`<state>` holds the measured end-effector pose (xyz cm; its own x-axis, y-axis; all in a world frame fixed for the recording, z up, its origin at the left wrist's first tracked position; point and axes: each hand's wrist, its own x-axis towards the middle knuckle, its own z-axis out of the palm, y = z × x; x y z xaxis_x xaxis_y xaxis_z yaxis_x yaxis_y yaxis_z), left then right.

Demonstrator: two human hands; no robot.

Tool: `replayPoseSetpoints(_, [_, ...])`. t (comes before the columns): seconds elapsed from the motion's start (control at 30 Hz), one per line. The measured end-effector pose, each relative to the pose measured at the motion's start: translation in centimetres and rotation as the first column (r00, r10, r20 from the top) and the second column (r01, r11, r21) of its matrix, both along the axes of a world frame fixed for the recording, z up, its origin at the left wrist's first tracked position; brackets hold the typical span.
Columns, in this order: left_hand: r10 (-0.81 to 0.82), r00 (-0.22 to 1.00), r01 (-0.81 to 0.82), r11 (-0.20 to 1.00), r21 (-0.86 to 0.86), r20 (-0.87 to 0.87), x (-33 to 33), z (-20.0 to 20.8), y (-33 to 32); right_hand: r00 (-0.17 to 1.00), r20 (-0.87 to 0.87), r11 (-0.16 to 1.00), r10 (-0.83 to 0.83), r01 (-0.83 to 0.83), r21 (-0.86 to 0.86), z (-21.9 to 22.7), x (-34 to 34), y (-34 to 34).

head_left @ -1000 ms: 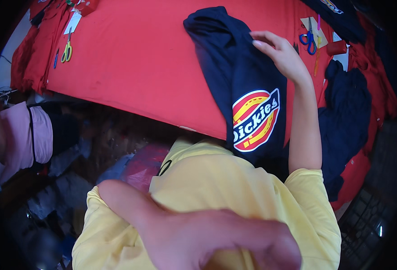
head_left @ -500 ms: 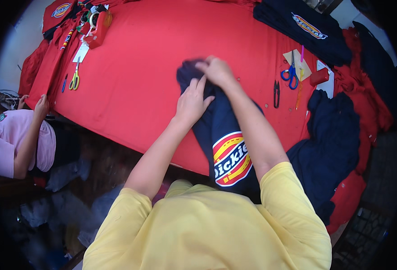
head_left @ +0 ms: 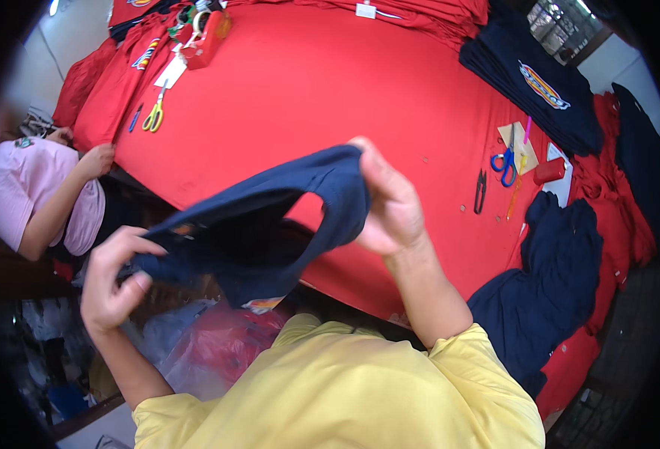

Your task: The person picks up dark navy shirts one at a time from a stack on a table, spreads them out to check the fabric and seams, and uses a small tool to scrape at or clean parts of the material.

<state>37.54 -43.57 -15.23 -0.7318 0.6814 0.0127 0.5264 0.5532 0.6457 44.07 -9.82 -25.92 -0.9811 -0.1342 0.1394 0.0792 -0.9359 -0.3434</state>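
Observation:
A navy garment (head_left: 341, 209) is stretched up in the air between my two hands, over the near edge of the red-covered table. It hangs as a loop, with a wide opening through which red cloth shows. My left hand (head_left: 113, 277) pinches its left end, slightly blurred, out past the table's edge. At the upper right corner, my right hand (head_left: 393, 209) grips the fabric, its thumb on the near side and its fingers partly hidden behind the cloth. A bit of the coloured print peeks out at the garment's lower edge.
Thread snips (head_left: 480, 192), blue scissors (head_left: 504, 166) and a crumpled navy garment (head_left: 547, 277) lie to the right. Folded navy garments (head_left: 494, 56) are stacked at the back right. Yellow scissors (head_left: 152, 117) and a red tape dispenser (head_left: 209, 45) lie left, near a co-worker in pink (head_left: 27, 187).
The garment has been lifted off the table and spread open. My left hand has swung far left and nearer; my right hand has moved right and slightly nearer. My view has shifted slightly.

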Motion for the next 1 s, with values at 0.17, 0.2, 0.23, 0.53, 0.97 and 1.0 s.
replayPoseSetpoints(0.17, [0.407, 0.885, -0.397, 0.913, 0.091, -0.227, 3.0, -4.9, 3.1, 0.996, -0.088, 0.894, 0.014, 0.027, 0.447, 2.1, 0.8, 1.0])
replayPoseSetpoints(0.2, [0.384, 0.838, -0.325, 0.922, 0.211, -0.387, 3.2, -6.3, 3.6, 0.985, -0.166, 0.925, -0.043, 0.101, 0.365, 3.1, 1.3, 1.7])
replayPoseSetpoints(0.23, [0.418, 0.844, -0.287, 0.881, 0.376, -0.335, 3.2, -8.0, 3.1, 0.966, -0.237, 0.946, -0.105, 0.171, 0.277, 4.0, 2.0, 2.6])
replayPoseSetpoints(0.53, [0.222, 0.576, -0.634, 0.728, 0.259, 0.786, 3.4, -11.8, -3.1, 0.933, -0.205, 0.931, -0.296, 0.329, 0.155, 2.9, 5.4, 5.2])
replayPoseSetpoints(0.97, [0.325, 0.865, -0.232, 0.934, 0.270, -0.381, -8.0, -7.8, -1.0, 0.909, -0.238, 0.651, -0.341, 0.411, 0.638, 2.1, 7.6, 1.6])
replayPoseSetpoints(1.0, [0.502, 0.810, -0.364, 0.836, 0.412, -0.303, -10.0, -7.4, -1.7, 0.942, -0.055, 0.463, -0.332, 0.213, 0.860, 2.7, 6.9, 0.7])
